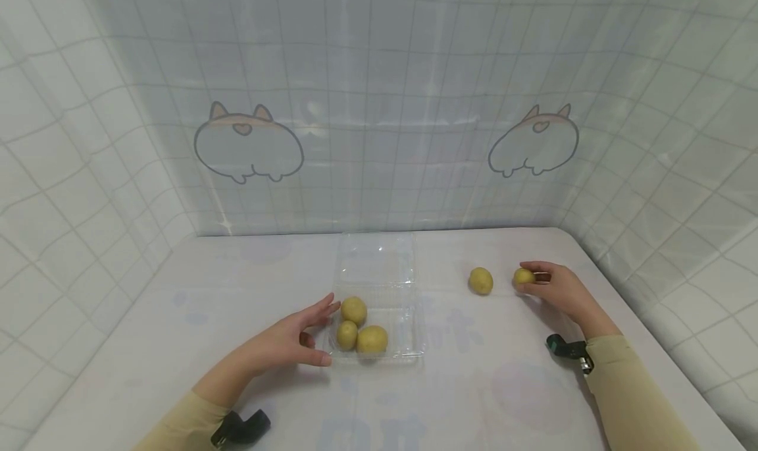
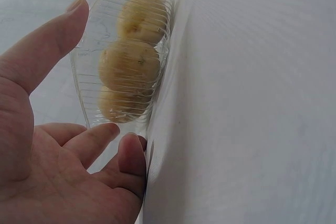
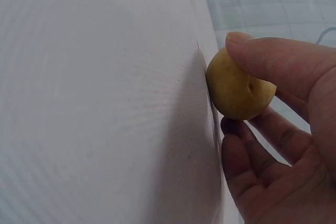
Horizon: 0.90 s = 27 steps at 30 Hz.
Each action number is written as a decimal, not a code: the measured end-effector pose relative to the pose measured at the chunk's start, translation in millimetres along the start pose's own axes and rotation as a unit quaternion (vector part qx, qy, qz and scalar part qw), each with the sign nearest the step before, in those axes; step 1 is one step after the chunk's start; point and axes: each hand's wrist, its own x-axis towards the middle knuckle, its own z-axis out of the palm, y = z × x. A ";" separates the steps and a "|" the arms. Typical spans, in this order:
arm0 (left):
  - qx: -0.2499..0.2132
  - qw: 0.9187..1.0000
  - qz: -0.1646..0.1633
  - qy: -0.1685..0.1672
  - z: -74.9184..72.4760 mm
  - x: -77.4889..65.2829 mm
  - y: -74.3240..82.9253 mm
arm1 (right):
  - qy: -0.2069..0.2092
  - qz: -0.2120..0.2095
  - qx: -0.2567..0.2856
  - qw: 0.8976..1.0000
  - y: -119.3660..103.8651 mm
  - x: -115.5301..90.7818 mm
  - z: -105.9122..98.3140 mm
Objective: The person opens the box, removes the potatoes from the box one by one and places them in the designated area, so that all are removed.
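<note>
A clear plastic box [image 1: 405, 326] stands on the table with its lid [image 1: 377, 258] folded open toward the back. Three small yellow potatoes [image 1: 372, 340] lie in its left part, seen through the ribbed wall in the left wrist view. My left hand [image 1: 289, 338] is spread at the box's left side, thumb near the front corner and fingertips by the wall. Over on the right, my right hand [image 1: 561, 291] holds a potato [image 3: 231, 87] between thumb and fingers, close to the tabletop. Another potato [image 1: 481, 280] lies just left of it.
The table [image 1: 474, 385] has a pale printed cover. Behind it and on both sides hang white checked curtains [image 1: 391, 141], the back one printed with two cartoon animals. Black wrist devices [image 1: 241, 428] sit at both sleeves.
</note>
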 end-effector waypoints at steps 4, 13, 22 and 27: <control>-0.003 1.000 0.000 -0.001 -0.2 -0.3 0.5 | -0.001 0.000 -0.003 1.000 0.8 0.4 0.5; -0.004 1.000 -0.004 -0.002 0.4 -0.2 0.9 | -0.008 0.000 0.008 1.000 0.7 0.6 0.5; 0.001 1.000 -0.006 0.000 0.6 0.5 -0.3 | -0.012 0.000 0.011 1.000 -1.1 -0.9 -0.1; 0.000 1.000 -0.008 0.000 0.9 -0.2 -0.5 | -0.009 0.012 0.011 1.000 -3.3 -0.8 -1.9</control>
